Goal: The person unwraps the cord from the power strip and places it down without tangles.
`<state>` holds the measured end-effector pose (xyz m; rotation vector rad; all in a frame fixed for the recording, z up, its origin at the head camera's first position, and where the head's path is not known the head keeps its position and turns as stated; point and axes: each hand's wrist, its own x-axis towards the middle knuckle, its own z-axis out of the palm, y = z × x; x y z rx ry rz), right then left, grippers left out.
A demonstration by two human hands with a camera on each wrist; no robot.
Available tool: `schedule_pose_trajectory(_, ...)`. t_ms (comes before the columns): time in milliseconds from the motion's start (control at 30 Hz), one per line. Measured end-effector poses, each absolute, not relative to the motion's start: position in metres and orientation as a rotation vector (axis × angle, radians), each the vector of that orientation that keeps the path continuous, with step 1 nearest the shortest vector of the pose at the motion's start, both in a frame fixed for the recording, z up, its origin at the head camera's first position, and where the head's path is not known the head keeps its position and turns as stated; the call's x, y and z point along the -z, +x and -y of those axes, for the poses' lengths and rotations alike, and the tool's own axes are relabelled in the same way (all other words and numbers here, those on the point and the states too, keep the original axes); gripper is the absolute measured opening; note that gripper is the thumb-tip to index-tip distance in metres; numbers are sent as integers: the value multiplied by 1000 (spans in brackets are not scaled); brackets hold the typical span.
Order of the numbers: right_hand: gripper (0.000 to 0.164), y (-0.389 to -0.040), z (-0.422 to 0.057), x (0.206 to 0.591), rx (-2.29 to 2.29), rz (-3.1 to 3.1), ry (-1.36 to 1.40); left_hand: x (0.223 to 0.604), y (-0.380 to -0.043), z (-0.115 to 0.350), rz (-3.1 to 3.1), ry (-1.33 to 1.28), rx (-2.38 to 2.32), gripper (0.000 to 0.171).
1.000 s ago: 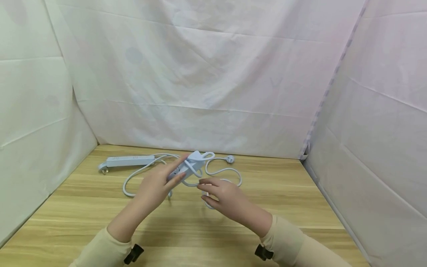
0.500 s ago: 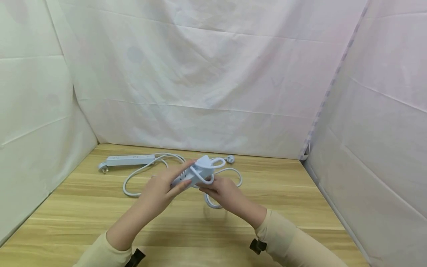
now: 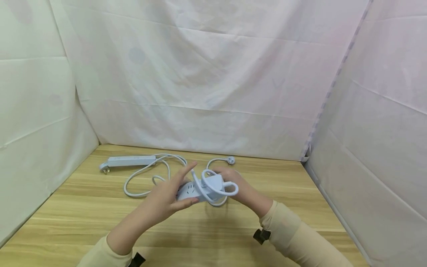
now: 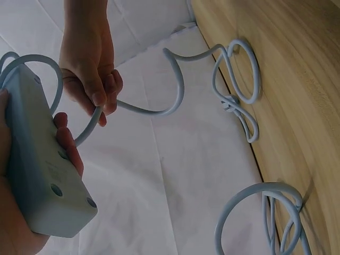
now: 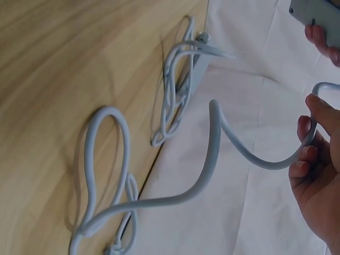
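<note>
My left hand (image 3: 163, 196) grips a white power strip (image 3: 191, 189) above the wooden table, with thumb and fingers on its two sides. Loops of its white cord (image 3: 210, 198) wrap round the strip's right end. Behind that end is my right hand (image 3: 240, 187), its fingertips hidden in the head view. The left wrist view shows the right hand's thumb and fingers pinching the cord (image 4: 91, 126). From there the cord trails down to the table in the right wrist view. At the back lies a plug (image 3: 231, 160) on the cord's far stretch.
Another white power strip (image 3: 131, 160) lies at the back left, a plug (image 3: 105, 168) by its left end. Its cord (image 3: 126, 185) spreads in loops on the table (image 3: 83, 215) left of centre. White cloth (image 3: 200, 74) hangs round the back and sides.
The power strip has swung right and nearer, and its socket face shows more. My right hand has gone from in front of the strip to behind its right end, with the cord.
</note>
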<state>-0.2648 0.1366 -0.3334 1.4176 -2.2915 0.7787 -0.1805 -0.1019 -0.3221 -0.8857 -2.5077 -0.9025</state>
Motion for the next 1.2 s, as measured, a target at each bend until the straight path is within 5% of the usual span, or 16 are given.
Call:
schedule_pose_trajectory(267,18,-280,-145,321,-662,2209,1537,330,-182,98,2445,-1036,923,108)
schedule_pose_trajectory(500,19,-278,-153,308,-709,2246,1520,335,-182,94,2462,-999,915,87)
schedule_pose_trajectory(700,20,-275,-156,298,-618,2205,1533,337,-181,92,2531,-970,858,92)
schedule_pose_trajectory(1200,23,-262,-165,286,-586,2017,1489,345,-190,97,2444,-875,776,68)
